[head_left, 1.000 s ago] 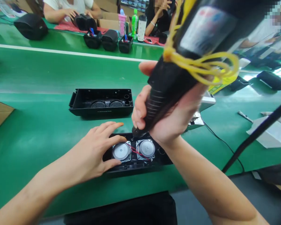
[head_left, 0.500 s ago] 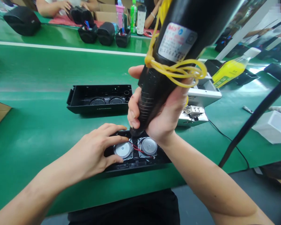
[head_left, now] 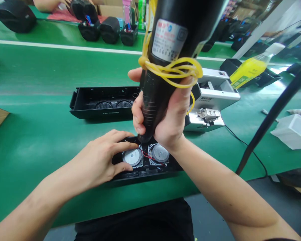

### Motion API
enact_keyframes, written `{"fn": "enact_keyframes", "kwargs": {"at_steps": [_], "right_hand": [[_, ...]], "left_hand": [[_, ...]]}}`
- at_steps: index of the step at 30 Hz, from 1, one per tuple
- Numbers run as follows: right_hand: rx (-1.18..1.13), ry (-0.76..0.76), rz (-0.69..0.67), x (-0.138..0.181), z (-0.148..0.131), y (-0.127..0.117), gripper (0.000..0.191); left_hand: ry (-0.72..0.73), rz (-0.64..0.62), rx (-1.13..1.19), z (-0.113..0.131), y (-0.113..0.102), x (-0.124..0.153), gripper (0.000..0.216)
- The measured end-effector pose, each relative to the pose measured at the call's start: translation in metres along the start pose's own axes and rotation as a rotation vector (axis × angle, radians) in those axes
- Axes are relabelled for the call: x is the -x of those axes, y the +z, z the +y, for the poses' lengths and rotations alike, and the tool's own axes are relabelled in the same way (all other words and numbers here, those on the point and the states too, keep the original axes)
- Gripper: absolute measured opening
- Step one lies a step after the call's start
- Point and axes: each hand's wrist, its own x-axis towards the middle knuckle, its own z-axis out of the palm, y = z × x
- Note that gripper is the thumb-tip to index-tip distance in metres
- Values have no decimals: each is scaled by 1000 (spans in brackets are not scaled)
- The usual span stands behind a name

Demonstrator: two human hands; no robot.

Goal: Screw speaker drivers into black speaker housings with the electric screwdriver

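My right hand (head_left: 172, 124) is wrapped round a black electric screwdriver (head_left: 153, 105), which points down with yellow cord looped about its body. The screwdriver's lower end meets the upper right corner of the left speaker driver (head_left: 131, 158); the bit's contact is too small to make out. With thumb and fingers on either side of that driver, my left hand (head_left: 102, 154) steadies it in a black speaker housing (head_left: 142, 179). Beside it sits a second speaker driver (head_left: 160, 154), and thin red wires run between the two. My right wrist partly hides the housing's right end.
Beyond lies another black housing (head_left: 97, 114) with two round grilles. A silver machine (head_left: 210, 100) stands to the right, near a yellow drink bottle (head_left: 253, 68) and a white bin (head_left: 292, 132). A black cable (head_left: 271, 120) crosses the right side. Across the bench, a person handles black speaker shells.
The view has shifted slightly, so the screwdriver appears further left and the silver machine shows more. Both hands keep their hold at the left speaker driver.
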Motion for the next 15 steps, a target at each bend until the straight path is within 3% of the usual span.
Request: {"fn": "enact_keyframes", "kwargs": {"at_steps": [8,15], "right_hand": [[-17,9,-9,-1,3,-1,72],[-67,60,-50,-2,0,4,64]], "left_hand": [[-2,-10,-8,-1,0,-1,47],[11,-17,-5,-2,0,0,45]]}}
